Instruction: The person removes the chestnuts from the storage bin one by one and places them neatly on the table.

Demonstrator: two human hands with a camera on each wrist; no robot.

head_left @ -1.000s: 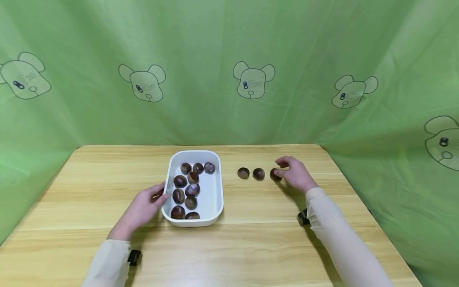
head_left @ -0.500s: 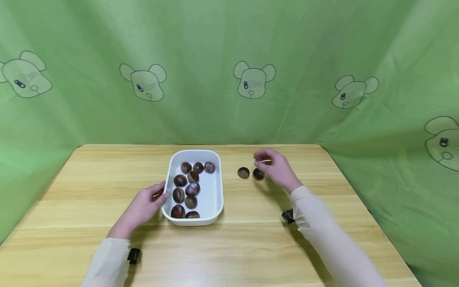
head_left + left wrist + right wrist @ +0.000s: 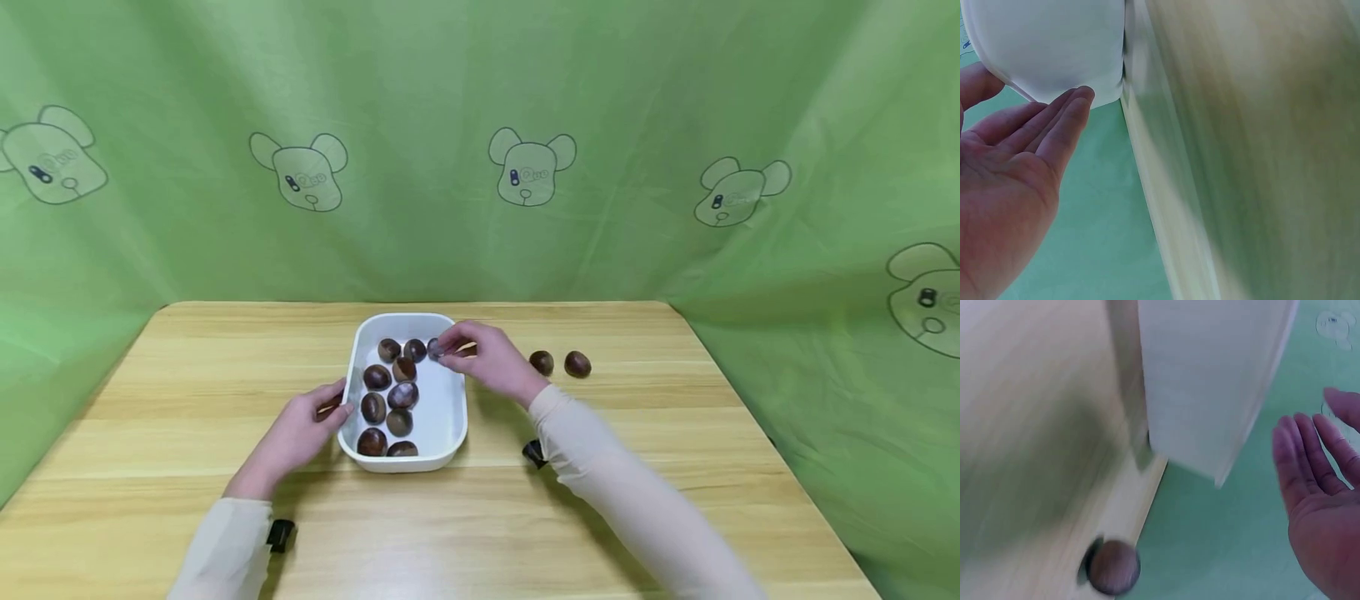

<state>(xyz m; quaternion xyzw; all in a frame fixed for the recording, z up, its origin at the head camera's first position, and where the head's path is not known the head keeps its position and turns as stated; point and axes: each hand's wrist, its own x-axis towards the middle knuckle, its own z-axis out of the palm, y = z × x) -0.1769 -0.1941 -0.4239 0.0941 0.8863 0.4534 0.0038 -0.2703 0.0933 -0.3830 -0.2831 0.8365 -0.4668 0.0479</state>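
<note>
Chestnuts (image 3: 402, 396) lie in a white tray (image 3: 440, 421), its left edge pinched by the left hand (image 3: 300, 429). The right hand (image 3: 489, 358), thumb and fingers apart, hovers at its right rim; two more chestnuts (image 3: 577, 364) show on the table (image 3: 480, 533).

The worktop (image 3: 480, 533) is viewed from the head, above its near side, forward and down toward the far green curtain (image 3: 420, 250). From low at each wrist, tilted, the left hand (image 3: 1013, 162) and the right hand (image 3: 1322, 500) are seen close up. The white tray (image 3: 438, 417) is shared by all views, its outer left and right sides faced from the wrists.
</note>
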